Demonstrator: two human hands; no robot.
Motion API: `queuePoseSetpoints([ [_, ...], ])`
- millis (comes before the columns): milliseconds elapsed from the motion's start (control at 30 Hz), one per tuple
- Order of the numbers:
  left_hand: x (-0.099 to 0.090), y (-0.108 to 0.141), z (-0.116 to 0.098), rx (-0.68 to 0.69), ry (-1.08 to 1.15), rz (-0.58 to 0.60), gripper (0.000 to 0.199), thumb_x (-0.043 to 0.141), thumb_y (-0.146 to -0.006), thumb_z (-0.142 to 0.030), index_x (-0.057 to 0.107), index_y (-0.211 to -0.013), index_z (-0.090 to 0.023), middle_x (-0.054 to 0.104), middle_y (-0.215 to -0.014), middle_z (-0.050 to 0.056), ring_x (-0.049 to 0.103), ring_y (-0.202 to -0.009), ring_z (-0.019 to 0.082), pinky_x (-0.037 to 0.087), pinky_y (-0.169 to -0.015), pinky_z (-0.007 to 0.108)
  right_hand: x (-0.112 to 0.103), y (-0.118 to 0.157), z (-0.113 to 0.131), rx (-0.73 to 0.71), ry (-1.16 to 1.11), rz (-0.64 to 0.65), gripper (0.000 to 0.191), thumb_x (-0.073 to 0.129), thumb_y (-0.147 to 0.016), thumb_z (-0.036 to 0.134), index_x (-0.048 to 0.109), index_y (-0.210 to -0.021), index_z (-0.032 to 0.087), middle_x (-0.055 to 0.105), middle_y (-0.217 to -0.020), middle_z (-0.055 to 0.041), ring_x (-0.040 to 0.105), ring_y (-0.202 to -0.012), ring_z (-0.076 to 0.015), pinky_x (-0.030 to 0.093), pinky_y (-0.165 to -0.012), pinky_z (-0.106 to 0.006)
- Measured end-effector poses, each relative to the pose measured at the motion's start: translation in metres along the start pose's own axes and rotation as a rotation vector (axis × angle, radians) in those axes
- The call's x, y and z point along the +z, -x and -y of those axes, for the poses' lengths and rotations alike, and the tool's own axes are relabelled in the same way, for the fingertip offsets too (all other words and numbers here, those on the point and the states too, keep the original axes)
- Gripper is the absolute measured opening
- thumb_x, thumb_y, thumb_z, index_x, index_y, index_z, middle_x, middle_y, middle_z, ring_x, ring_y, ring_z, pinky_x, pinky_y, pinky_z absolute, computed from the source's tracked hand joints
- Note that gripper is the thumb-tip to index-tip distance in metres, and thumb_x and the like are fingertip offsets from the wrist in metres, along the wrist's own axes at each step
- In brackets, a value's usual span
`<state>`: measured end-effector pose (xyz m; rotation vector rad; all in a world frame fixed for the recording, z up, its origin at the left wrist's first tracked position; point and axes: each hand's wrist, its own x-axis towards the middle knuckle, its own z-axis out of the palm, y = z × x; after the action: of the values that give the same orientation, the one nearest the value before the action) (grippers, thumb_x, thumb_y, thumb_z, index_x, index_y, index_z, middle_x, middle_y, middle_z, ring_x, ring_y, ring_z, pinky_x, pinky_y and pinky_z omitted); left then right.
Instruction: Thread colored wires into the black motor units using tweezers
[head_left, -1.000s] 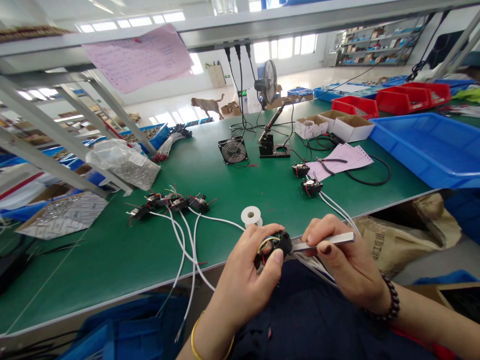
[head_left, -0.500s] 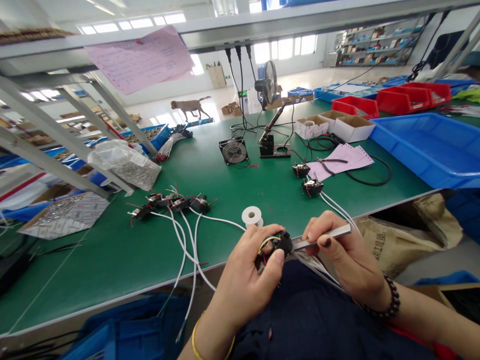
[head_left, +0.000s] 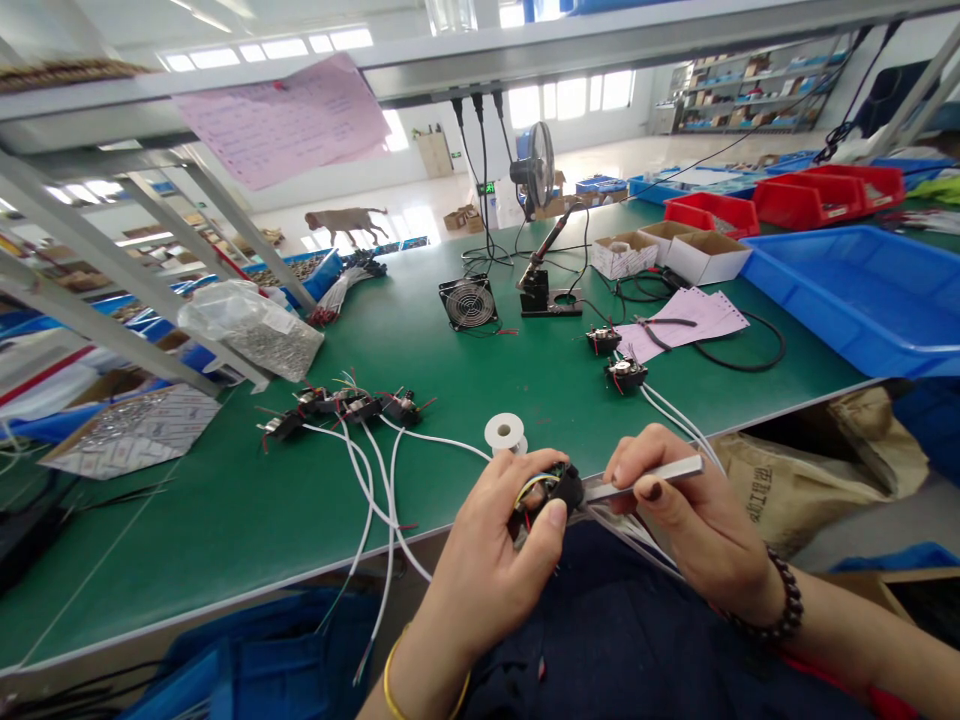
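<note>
My left hand [head_left: 502, 545] is closed round a small black wired part [head_left: 564, 488] with yellow and red wires, just past the table's front edge. In my right hand [head_left: 694, 520] is a flat metal tool [head_left: 667, 474], pinched between thumb and fingers, its tip at the right side of the black part. White cables [head_left: 637, 540] run beneath the right hand. Behind my left hand stands a white spool [head_left: 505, 433]. Several similar black parts [head_left: 360, 405] with white cables lie to the left, and two more [head_left: 625, 373] lie to the right.
A soldering iron in its stand [head_left: 551, 295] and a square fan [head_left: 469, 302] stand further back. Pliers [head_left: 660, 330] rest on pink paper [head_left: 709, 318]. At the right is a blue tray [head_left: 855, 290]; a metal shelf bar [head_left: 420, 75] crosses above. A dog [head_left: 345, 222] is beyond the table.
The dog in the background has moved to the left. Both hands keep nearly the same place and hold.
</note>
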<state>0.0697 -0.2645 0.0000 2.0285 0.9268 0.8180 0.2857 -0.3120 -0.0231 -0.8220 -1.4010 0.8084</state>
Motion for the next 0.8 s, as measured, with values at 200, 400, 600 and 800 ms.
queuePoseSetpoints([
  [200, -0.0011, -0.0005, 0.0007, -0.017, -0.001, 0.005, 0.033, 0.056, -0.104, -0.038, 0.07, -0.132, -0.027, 0.07, -0.125, 0.007, 0.067, -0.117, 0.026, 0.052, -0.097, 0.036, -0.0012, 0.0014, -0.0001, 0.012, 0.009, 0.008, 0.025, 0.055, -0.114, 0.044, 0.067, -0.102, 0.025, 0.06, -0.087, -0.0012, 0.056, -0.073, -0.0183, 0.043, -0.065, -0.031],
  [400, -0.0004, -0.0009, -0.0005, -0.016, -0.003, 0.008, 0.034, 0.056, -0.104, -0.039, 0.07, -0.132, -0.027, 0.07, -0.127, 0.008, 0.067, -0.118, 0.027, 0.053, -0.098, 0.037, 0.0001, -0.0004, 0.0011, 0.016, 0.002, -0.009, 0.027, 0.055, -0.114, 0.044, 0.067, -0.101, 0.025, 0.06, -0.086, -0.0014, 0.056, -0.071, -0.0184, 0.043, -0.064, -0.032],
  [600, -0.0002, -0.0013, 0.0008, -0.004, -0.004, 0.002, 0.034, 0.055, -0.104, -0.038, 0.07, -0.132, -0.026, 0.071, -0.122, 0.008, 0.068, -0.113, 0.026, 0.054, -0.096, 0.037, -0.0007, -0.0011, 0.0013, 0.012, -0.016, -0.003, 0.025, 0.058, -0.113, 0.045, 0.068, -0.101, 0.025, 0.06, -0.085, -0.0012, 0.056, -0.072, -0.0185, 0.042, -0.063, -0.031],
  [800, -0.0004, 0.0013, 0.0028, -0.006, -0.007, -0.001, 0.032, 0.056, -0.105, -0.039, 0.07, -0.132, -0.028, 0.071, -0.125, 0.007, 0.067, -0.116, 0.026, 0.053, -0.098, 0.036, -0.0001, -0.0004, -0.0002, 0.029, -0.032, -0.004, 0.025, 0.055, -0.115, 0.043, 0.068, -0.102, 0.026, 0.061, -0.086, -0.0008, 0.055, -0.073, -0.0178, 0.042, -0.065, -0.031],
])
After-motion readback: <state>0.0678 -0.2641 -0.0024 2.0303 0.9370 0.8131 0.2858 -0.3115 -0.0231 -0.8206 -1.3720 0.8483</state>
